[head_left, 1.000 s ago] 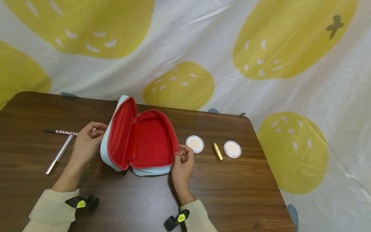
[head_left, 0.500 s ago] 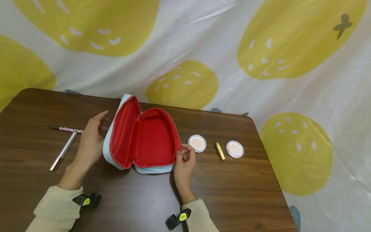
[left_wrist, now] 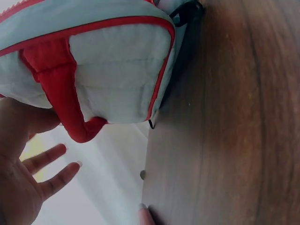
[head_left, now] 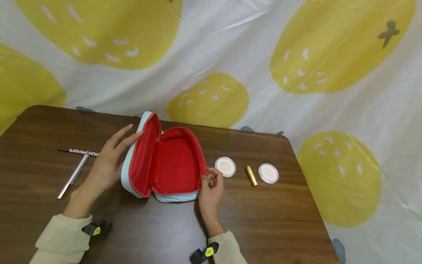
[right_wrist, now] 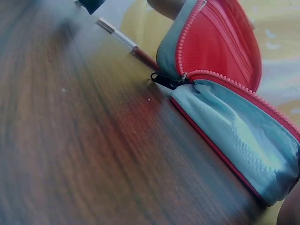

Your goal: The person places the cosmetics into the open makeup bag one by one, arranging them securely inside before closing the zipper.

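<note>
The fingers point(head_left: 211, 178) of the right hand point(head_left: 211, 192) pinch the right rim of the open cosmetic pouch point(head_left: 165, 161), exactly where they gripped it a second ago. The fingers point(head_left: 123, 137) of the left hand point(head_left: 107, 165) are straight and released, their tips resting against the pale blue outside of the pouch's raised lid point(head_left: 142, 146). A second ago those fingers were curled low beside the lid; half a second ago they were spread and lifted clear of it; now they reach across and touch its upper edge. In the left wrist view the palm point(left_wrist: 18, 187) lies open under the pouch's blue underside point(left_wrist: 108, 70), which carries a red strap point(left_wrist: 61, 98).

The pouch sits near the middle of the brown wooden surface point(head_left: 263, 220), its red lining showing and the lid standing upright on the left side, a little more upright than before. The right wrist view shows the black zipper pull point(right_wrist: 164, 80) lying on the surface at the pouch's hinge corner.

To the left of the left hand lie a silver pen-like stick point(head_left: 72, 176) and a dark patterned pencil point(head_left: 77, 151), both unmoved. To the right of the right hand, in a row, lie a round powder compact point(head_left: 225, 167), a gold lipstick tube point(head_left: 252, 175) and a second round compact point(head_left: 268, 173), all in the places they held before. A white cloth with big yellow shapes point(head_left: 313, 73) hangs behind the surface.
</note>
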The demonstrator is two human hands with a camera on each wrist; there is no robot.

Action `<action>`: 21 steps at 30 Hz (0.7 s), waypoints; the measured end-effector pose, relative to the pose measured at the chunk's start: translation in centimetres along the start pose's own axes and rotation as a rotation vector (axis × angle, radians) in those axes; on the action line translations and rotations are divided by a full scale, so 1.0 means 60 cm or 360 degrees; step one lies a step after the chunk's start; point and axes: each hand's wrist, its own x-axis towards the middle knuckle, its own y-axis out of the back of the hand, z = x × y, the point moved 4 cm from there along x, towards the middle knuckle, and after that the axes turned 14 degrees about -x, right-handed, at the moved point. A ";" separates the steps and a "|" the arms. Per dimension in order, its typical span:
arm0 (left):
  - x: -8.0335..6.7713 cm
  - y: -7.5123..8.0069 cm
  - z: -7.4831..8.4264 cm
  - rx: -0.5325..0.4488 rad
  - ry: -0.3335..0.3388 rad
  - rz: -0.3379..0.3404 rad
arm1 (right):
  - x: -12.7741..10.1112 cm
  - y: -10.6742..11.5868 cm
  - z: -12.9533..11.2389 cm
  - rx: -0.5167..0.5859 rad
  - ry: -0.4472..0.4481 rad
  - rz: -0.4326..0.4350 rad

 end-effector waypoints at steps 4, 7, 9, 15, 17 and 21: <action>0.001 0.000 0.004 0.0030 -0.0074 -0.0025 | 0.000 0.002 0.001 -0.0003 -0.0001 -0.0032; 0.002 0.000 0.004 0.0119 -0.0135 -0.0070 | 0.002 0.004 0.003 -0.0005 0.0008 -0.0008; 0.002 0.003 0.003 0.0202 -0.0164 -0.0095 | 0.002 0.004 0.002 -0.0009 0.0011 0.0013; -0.006 0.023 -0.005 0.0258 -0.0104 -0.0118 | -0.001 0.007 0.000 -0.0052 0.0008 0.0070; -0.009 0.031 -0.009 0.0216 -0.0091 -0.0104 | 0.000 0.007 -0.001 -0.0060 0.0001 0.0092; -0.014 0.043 -0.014 0.0138 -0.0061 -0.0043 | 0.001 0.007 -0.002 -0.0064 -0.0031 0.0121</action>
